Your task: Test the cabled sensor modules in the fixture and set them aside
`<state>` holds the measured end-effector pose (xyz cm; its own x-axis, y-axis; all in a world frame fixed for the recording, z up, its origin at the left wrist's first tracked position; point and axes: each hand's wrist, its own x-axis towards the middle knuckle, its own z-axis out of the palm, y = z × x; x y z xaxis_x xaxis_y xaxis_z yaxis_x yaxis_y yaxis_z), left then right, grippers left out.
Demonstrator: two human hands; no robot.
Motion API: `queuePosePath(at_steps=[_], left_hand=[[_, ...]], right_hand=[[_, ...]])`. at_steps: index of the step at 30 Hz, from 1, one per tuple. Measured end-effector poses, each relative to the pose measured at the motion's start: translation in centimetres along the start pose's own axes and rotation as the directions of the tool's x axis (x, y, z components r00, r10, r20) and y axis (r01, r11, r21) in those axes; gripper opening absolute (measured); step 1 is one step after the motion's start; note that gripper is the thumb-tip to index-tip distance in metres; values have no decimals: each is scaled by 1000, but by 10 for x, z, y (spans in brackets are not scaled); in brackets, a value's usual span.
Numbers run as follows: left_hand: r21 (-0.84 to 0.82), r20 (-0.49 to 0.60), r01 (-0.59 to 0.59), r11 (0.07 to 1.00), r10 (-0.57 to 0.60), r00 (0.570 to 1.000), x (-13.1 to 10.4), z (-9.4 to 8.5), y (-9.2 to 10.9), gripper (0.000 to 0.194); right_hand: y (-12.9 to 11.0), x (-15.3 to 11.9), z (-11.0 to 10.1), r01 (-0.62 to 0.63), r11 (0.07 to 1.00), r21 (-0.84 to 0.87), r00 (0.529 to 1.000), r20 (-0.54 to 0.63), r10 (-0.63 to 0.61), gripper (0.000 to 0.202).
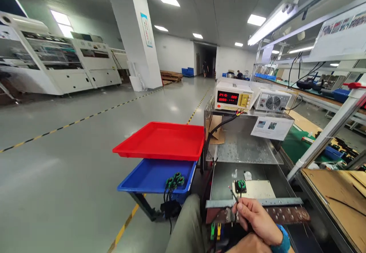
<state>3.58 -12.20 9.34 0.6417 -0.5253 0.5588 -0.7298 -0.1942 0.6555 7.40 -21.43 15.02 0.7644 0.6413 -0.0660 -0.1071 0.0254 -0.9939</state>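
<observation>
My right hand (257, 218), with a blue band at the wrist, is closed on a thin probe (233, 195) whose tip points up toward a small green coil (241, 185). The coil sits on a beige fixture plate (257, 189) inside a grey metal box (223, 176). A metal strip (274, 202) crosses the front of the box just beyond the fingers. Only a sliver of my left hand (248, 247) shows at the bottom edge, below the right hand, and its fingers are hidden.
To the left a red tray (160, 142) stands over a blue tray (148, 176) holding several green coils (174, 180) with black leads. Behind the box are a power supply (233, 98) with red digits and a fan unit (273, 101). Workbenches run along the right. Open floor with a yellow line lies left.
</observation>
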Motion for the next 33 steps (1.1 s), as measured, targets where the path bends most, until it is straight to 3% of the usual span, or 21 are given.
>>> queuePosePath(at_steps=[1, 3, 5, 6, 7, 8, 10, 13, 17, 21, 26, 30, 33], left_hand=[[-35, 23, -57, 998, 57, 998, -6, 3, 4, 44], [-68, -70, -148, 987, 143, 987, -17, 1, 13, 44], [-64, -310, -33, 997, 12, 951, -24, -11, 19, 40], [-94, -435, 106, 990, -137, 890, -27, -19, 20, 35], [-165, -516, 259, 952, -308, 800, -28, -27, 19, 28], [-265, -526, 378, 887, -461, 715, -29, -35, 17, 23], [-470, -427, 478, 742, -666, 612, -29, -46, 11, 33], [-693, -217, 482, 536, -793, 569, -29, -53, 3, 49], [-799, -60, 480, 363, -841, 537, -31, -54, 2, 48], [-891, 108, 431, 142, -856, 506, -38, -51, 7, 48], [-926, 276, 358, -122, -866, 418, -54, -46, 7, 53], [-892, 376, 382, -243, -868, 325, -73, -50, 2, 44], [-885, 312, 427, -186, -918, 246, -90, -51, -2, 38]], right_hand=[[4, -8, -1, 6, 1000, 2, 997, -71, -5, 57], [13, -24, -4, -14, 1000, 24, 982, -187, 18, 58], [24, -39, -3, -43, 998, 50, 965, -257, 54, 58], [30, -46, -1, -52, 997, 56, 958, -278, 66, 58], [35, -51, 2, -60, 996, 59, 953, -293, 75, 58], [40, -55, 5, -66, 996, 59, 950, -302, 80, 58], [50, -60, 12, -74, 996, 51, 949, -303, 86, 58], [63, -62, 20, -84, 996, 36, 957, -276, 90, 56], [78, -64, 26, -75, 997, 34, 967, -241, 81, 49], [90, -65, 34, -48, 989, 141, 951, -297, 88, 45], [95, -63, 46, -83, 961, 264, 914, -363, 179, 46], [95, -61, 54, -80, 986, 143, 886, -442, 136, 44], [92, -58, 59, -96, 989, -110, 879, -476, 32, 38]])
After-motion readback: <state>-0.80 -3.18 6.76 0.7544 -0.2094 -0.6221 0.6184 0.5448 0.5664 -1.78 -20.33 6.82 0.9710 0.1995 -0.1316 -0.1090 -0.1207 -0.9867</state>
